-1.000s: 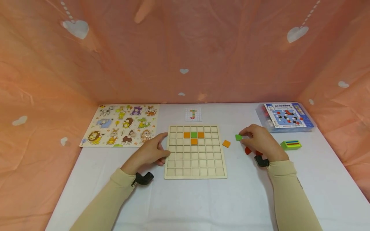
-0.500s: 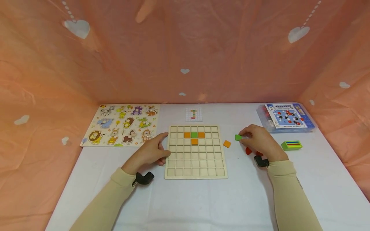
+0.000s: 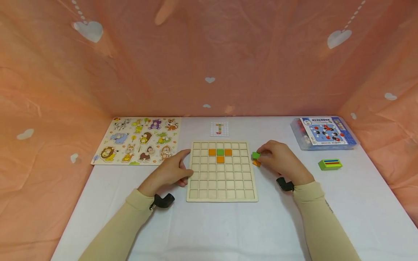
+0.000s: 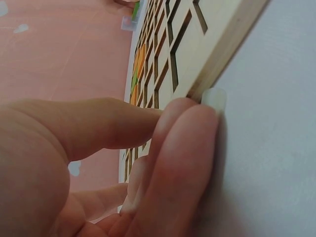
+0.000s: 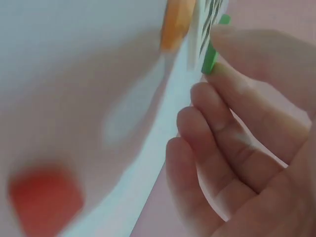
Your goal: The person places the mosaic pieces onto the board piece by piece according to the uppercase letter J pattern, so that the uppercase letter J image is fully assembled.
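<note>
Right hand [image 3: 281, 160]: shifted leftward with the green tile [image 3: 256, 155], now just right of the wooden board [image 3: 222, 200] — thumb and index nearly closed, pinching it.
Left hand [image 3: 170, 169]: thumb and index parted, touching the board's left edge; no firm grasp evident.
Green tile: probably best squared to a cell, then pressed flat — a skewed corner could catch.
Wooden board: cells hold three orange tiles [image 3: 212, 152], one green square [image 3: 220, 152].
Clear box [image 3: 330, 147]: red pieces [image 3: 300, 124] inside.

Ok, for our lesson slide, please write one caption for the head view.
Left hand touches a gridded board while the right hand pinches a green tile to the board's right.
</note>
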Motion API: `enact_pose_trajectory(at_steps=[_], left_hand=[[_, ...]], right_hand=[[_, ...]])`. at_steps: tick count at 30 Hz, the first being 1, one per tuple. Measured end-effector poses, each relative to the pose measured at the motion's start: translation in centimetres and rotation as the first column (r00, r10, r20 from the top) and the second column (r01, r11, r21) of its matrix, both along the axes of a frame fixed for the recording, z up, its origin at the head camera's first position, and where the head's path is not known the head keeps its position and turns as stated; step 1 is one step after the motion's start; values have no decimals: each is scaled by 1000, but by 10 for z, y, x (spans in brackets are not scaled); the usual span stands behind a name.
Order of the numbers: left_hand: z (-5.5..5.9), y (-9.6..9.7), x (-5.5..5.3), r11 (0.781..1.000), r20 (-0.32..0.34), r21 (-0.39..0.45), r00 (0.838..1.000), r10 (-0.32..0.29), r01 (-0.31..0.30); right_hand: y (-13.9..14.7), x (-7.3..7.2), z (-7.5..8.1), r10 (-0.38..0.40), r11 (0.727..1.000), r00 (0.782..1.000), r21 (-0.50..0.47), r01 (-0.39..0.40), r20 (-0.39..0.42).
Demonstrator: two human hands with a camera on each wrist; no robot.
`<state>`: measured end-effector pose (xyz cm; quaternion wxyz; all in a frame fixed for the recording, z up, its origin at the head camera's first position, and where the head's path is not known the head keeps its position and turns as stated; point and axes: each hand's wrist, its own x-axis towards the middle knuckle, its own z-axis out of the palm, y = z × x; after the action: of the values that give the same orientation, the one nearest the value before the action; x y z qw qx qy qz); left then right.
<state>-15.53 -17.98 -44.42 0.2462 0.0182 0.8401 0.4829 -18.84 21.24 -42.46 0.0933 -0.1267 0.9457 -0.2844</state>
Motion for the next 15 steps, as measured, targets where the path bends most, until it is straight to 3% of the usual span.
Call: enact_pose_trajectory(at_steps=[8,15], left_hand=[[-1,0,0,1000,-2,-2,1000,-1,1],[0,0,0,1000,0,0,1000,2,-2]], right_hand=[[-46,1,-2,100,995,994,-6,-101,-52],[-76,3,-2,211,977,973,26,-209,-96]])
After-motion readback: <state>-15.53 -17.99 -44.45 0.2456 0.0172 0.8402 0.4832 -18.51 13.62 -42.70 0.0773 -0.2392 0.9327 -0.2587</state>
